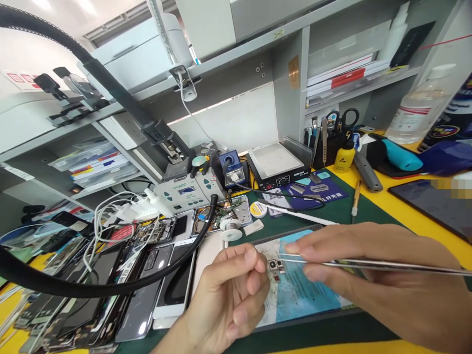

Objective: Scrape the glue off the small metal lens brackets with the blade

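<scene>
Legible text: none. Print on blue card (pixel 313 189), bottle label (pixel 415 110) and shelf sticker (pixel 278 33) too small or blurred to read.

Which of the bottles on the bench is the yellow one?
The small yellow bottle beside the tool holder. The other bottle, at the right, is clear plastic and far larger.

The left hand (pixel 230 290) curls loosely with thumb and forefinger pinched together, while the right hand (pixel 372 275) reaches in from the right, fingers closed in a pinch.
</scene>
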Demonstrator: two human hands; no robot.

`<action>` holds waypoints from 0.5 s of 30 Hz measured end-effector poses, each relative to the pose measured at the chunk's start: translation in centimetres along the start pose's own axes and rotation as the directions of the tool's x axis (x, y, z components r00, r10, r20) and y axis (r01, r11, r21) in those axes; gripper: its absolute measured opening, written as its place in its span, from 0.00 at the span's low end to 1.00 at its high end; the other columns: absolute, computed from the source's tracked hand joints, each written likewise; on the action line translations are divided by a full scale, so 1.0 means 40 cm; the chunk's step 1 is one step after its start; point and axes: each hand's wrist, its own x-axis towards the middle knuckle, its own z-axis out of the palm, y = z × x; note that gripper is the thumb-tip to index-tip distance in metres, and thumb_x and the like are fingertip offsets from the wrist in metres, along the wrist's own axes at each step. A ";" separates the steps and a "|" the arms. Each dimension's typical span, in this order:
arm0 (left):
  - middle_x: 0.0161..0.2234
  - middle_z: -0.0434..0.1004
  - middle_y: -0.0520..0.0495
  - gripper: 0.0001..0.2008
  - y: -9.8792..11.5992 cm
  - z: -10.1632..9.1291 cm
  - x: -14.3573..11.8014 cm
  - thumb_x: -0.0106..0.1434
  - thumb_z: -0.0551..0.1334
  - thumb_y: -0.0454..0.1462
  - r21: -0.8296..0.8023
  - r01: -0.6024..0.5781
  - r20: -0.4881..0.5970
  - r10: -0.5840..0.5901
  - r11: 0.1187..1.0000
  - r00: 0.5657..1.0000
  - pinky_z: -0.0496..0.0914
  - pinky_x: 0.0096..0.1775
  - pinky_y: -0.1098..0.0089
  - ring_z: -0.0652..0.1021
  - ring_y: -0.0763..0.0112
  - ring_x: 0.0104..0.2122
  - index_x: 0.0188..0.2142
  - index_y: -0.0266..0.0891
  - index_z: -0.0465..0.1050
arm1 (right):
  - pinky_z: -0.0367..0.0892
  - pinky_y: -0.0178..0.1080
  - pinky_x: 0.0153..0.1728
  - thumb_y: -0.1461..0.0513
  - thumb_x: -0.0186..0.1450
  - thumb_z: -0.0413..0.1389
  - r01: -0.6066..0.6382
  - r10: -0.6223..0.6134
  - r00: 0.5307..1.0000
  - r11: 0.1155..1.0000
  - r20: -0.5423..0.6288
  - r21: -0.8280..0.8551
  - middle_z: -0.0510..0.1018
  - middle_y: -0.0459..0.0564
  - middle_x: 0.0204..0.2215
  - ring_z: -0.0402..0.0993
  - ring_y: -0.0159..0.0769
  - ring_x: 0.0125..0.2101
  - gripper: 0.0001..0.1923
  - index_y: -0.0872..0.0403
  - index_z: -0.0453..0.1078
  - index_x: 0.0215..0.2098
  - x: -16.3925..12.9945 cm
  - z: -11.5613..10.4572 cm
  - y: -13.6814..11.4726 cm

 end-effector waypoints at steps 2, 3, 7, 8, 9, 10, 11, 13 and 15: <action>0.23 0.65 0.55 0.10 0.000 0.003 -0.002 0.69 0.64 0.37 -0.018 -0.001 0.036 0.001 1.000 0.999 0.57 0.10 0.82 0.54 0.85 0.12 0.33 0.35 0.80 | 0.81 0.26 0.45 0.72 0.62 0.66 0.020 -0.020 1.000 1.000 0.010 0.005 0.88 0.40 0.43 0.88 0.36 0.40 0.13 0.48 0.78 0.40 -0.001 0.001 0.001; 0.22 0.64 0.55 0.10 -0.001 0.004 -0.003 0.69 0.63 0.37 -0.026 -0.003 0.053 0.004 1.000 0.999 0.57 0.11 0.82 0.54 0.84 0.12 0.32 0.35 0.80 | 0.81 0.26 0.45 0.72 0.62 0.66 0.027 -0.027 1.000 1.000 0.010 0.007 0.88 0.40 0.43 0.88 0.36 0.40 0.13 0.48 0.78 0.40 -0.001 0.002 0.001; 0.22 0.61 0.55 0.12 -0.005 0.003 -0.007 0.71 0.61 0.37 -0.046 -0.015 0.087 0.019 0.999 0.996 0.57 0.11 0.82 0.55 0.83 0.12 0.32 0.36 0.79 | 0.81 0.26 0.43 0.70 0.63 0.68 -0.015 0.015 1.000 1.000 -0.004 0.007 0.88 0.37 0.42 0.87 0.35 0.40 0.13 0.46 0.78 0.40 -0.005 0.009 0.004; 0.23 0.61 0.55 0.12 -0.006 0.002 -0.004 0.71 0.60 0.36 -0.046 -0.018 0.093 0.022 0.999 0.995 0.57 0.11 0.82 0.55 0.83 0.12 0.32 0.36 0.78 | 0.82 0.27 0.43 0.70 0.63 0.67 -0.029 0.029 1.000 1.000 -0.007 0.011 0.88 0.36 0.42 0.87 0.35 0.39 0.14 0.45 0.78 0.41 -0.006 0.011 0.006; 0.23 0.60 0.56 0.13 -0.007 0.001 -0.001 0.72 0.59 0.36 -0.044 -0.020 0.097 0.025 0.999 0.995 0.57 0.11 0.82 0.55 0.83 0.12 0.31 0.36 0.77 | 0.82 0.28 0.43 0.69 0.63 0.68 -0.043 0.043 0.999 0.999 -0.012 0.020 0.88 0.36 0.42 0.87 0.35 0.39 0.14 0.44 0.78 0.42 -0.008 0.013 0.007; 0.23 0.60 0.56 0.14 -0.007 0.001 0.004 0.72 0.58 0.36 -0.039 -0.023 0.102 0.027 0.999 0.994 0.57 0.11 0.82 0.55 0.82 0.12 0.31 0.36 0.77 | 0.82 0.29 0.42 0.69 0.63 0.68 -0.049 0.049 0.999 0.998 -0.020 0.033 0.88 0.36 0.42 0.87 0.35 0.39 0.15 0.43 0.78 0.42 -0.008 0.015 0.009; 0.22 0.60 0.56 0.14 -0.007 0.002 0.008 0.72 0.57 0.36 -0.033 -0.030 0.105 0.033 0.999 0.994 0.57 0.11 0.81 0.55 0.82 0.12 0.31 0.35 0.76 | 0.83 0.29 0.42 0.69 0.63 0.68 -0.051 0.053 0.998 0.998 -0.034 0.047 0.88 0.36 0.41 0.87 0.36 0.38 0.15 0.43 0.79 0.43 -0.008 0.015 0.011; 0.23 0.60 0.55 0.15 -0.001 0.008 0.005 0.73 0.56 0.36 -0.014 -0.060 0.098 0.061 0.998 0.993 0.57 0.10 0.81 0.55 0.82 0.12 0.30 0.35 0.74 | 0.83 0.30 0.40 0.69 0.63 0.68 -0.048 0.050 0.998 0.998 -0.041 0.048 0.88 0.37 0.41 0.87 0.37 0.37 0.15 0.43 0.80 0.43 -0.006 0.012 0.016; 0.23 0.60 0.55 0.16 0.012 0.012 -0.024 0.74 0.54 0.35 0.010 -0.136 0.078 0.135 0.991 0.988 0.56 0.11 0.81 0.55 0.82 0.13 0.30 0.36 0.73 | 0.84 0.32 0.39 0.68 0.63 0.68 -0.033 0.034 0.998 0.999 -0.049 0.026 0.88 0.39 0.40 0.87 0.38 0.35 0.13 0.45 0.82 0.43 -0.001 0.005 0.020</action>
